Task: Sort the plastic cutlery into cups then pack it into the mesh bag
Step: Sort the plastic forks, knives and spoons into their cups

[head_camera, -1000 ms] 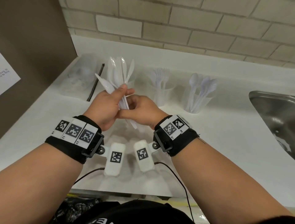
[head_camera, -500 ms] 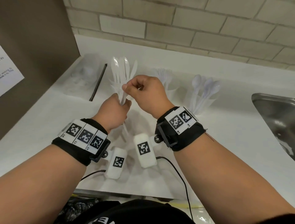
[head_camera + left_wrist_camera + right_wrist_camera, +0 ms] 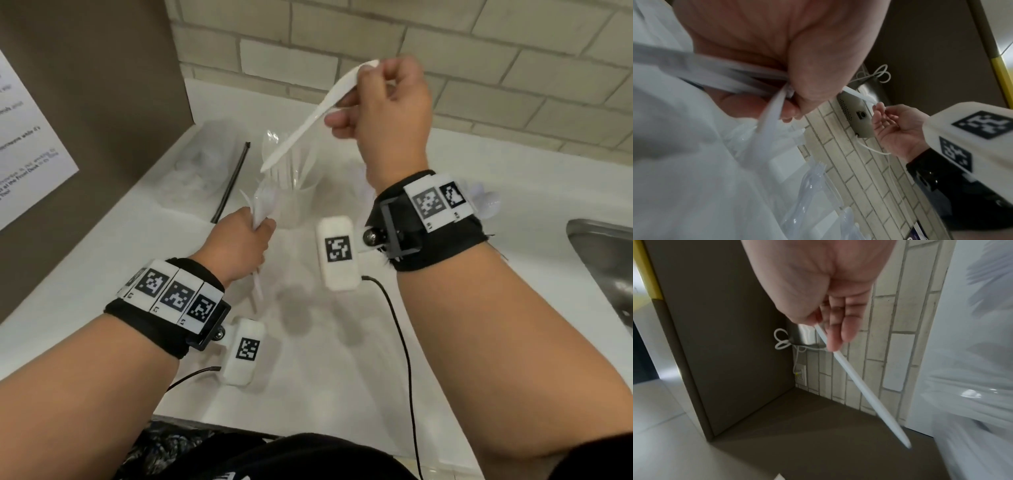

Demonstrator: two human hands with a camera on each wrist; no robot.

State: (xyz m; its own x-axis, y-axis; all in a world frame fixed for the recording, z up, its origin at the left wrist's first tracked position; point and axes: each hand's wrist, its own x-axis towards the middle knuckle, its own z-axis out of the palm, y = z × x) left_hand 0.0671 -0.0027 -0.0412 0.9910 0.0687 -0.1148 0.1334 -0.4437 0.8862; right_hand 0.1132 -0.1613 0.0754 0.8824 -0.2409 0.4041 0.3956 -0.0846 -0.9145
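Observation:
My right hand [image 3: 356, 92] is raised in front of the brick wall and pinches one white plastic knife [image 3: 308, 123] by its upper end. The knife slants down-left, with its lower tip over a clear cup [image 3: 294, 198] that holds several white pieces. The right wrist view shows the same knife [image 3: 859, 386] between thumb and fingers. Lower down, my left hand [image 3: 253, 233] grips a bundle of white cutlery [image 3: 262, 205] just left of that cup. In the left wrist view the bundle [image 3: 748, 84] crosses the fist [image 3: 793, 104].
The clear mesh bag [image 3: 198, 168] with a black zip strip [image 3: 233, 185] lies at the back left of the white counter [image 3: 513, 308]. A spoon cup [image 3: 488, 202] is mostly hidden behind my right wrist. A steel sink [image 3: 603, 260] is at the right.
My right hand has drawn one knife out of the bundle and lifted it high. My left hand has sunk toward the counter with the rest of the bundle.

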